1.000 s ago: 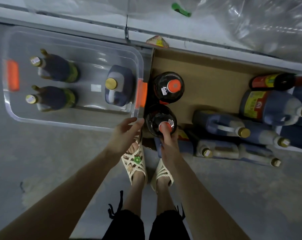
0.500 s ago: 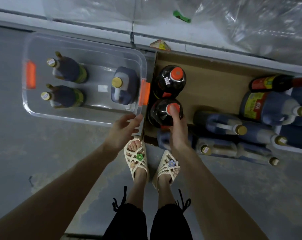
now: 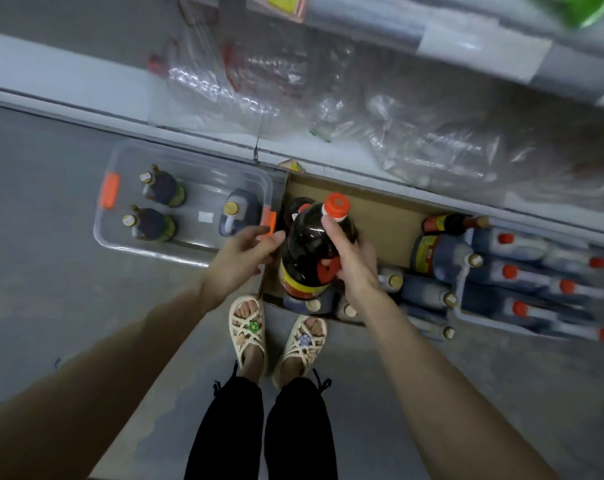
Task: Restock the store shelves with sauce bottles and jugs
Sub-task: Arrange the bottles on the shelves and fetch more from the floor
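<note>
Head view: a grey concrete floor [image 3: 51,306] meets a low shelf [image 3: 85,95] heaped with clear plastic bags [image 3: 432,143]. A clear bin [image 3: 148,250] holds three upright bottles [image 3: 162,188]. Beside it, a cardboard box [image 3: 380,220] holds jugs [image 3: 439,252] lying flat. Over the box's left end, the right grip [image 3: 354,261] curls round a dark, red-capped sauce bottle [image 3: 304,251]. The left grip [image 3: 241,254] is just beside it, fingers loose and holding nothing.

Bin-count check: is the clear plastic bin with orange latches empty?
No, three dark gold-capped bottles stand upright inside the clear plastic bin with orange latches.
</note>
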The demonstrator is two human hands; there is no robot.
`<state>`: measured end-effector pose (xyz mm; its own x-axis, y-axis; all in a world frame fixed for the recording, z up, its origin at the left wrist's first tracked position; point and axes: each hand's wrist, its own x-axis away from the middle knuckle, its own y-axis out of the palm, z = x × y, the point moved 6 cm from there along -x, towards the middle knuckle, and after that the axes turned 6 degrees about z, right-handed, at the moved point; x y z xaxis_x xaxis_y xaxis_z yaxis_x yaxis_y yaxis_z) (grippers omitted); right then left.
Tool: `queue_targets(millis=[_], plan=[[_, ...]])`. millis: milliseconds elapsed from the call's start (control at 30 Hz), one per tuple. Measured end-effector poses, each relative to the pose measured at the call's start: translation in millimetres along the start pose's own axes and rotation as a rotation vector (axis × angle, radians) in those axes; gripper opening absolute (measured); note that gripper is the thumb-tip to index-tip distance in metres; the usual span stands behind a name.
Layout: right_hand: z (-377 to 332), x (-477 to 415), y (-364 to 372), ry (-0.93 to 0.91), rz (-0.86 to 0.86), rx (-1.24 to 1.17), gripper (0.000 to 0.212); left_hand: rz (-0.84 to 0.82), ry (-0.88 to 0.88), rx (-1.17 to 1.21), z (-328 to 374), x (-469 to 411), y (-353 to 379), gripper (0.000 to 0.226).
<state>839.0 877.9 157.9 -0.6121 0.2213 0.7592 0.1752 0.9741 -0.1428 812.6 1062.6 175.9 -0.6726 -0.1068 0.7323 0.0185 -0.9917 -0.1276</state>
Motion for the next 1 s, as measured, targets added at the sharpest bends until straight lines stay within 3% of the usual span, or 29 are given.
queue_targets(millis=[67, 233, 300, 433, 633, 767, 1000], plan=[[-32.6, 22.4, -11.0, -0.07, -0.008, 0.053, 0.033, -0.035, 0.039, 0.011, 27.7, 18.8, -0.9, 0.045], [-129.3, 90.2, -39.4, -0.209, -0.044, 0.134, 0.055, -0.085, 0.174, -0.018, 111.4, 77.8, 0.4, 0.077], [-175.0, 123.4, -52.5, -0.282, -0.058, 0.151, 0.042, -0.116, 0.237, -0.021, 151.5, 105.3, 4.9, 0.066], [-266.3, 196.3, -75.5, -0.444, -0.079, 0.174, 0.034, -0.198, 0.409, -0.086, 238.4, 165.0, 14.3, 0.094], [-393.5, 307.7, -103.7, -0.697, -0.086, 0.154, 0.032, -0.302, 0.659, -0.046, 366.9, 257.9, 17.8, 0.061], [-458.1, 365.3, -115.1, -0.797, -0.104, 0.091, 0.04, -0.334, 0.784, 0.024, 435.4, 305.5, 13.9, 0.065], [-537.1, 414.1, -115.3, -0.94, -0.102, 0.049, 0.035, -0.187, 0.93, 0.059, 521.8, 337.8, -8.9, 0.075]])
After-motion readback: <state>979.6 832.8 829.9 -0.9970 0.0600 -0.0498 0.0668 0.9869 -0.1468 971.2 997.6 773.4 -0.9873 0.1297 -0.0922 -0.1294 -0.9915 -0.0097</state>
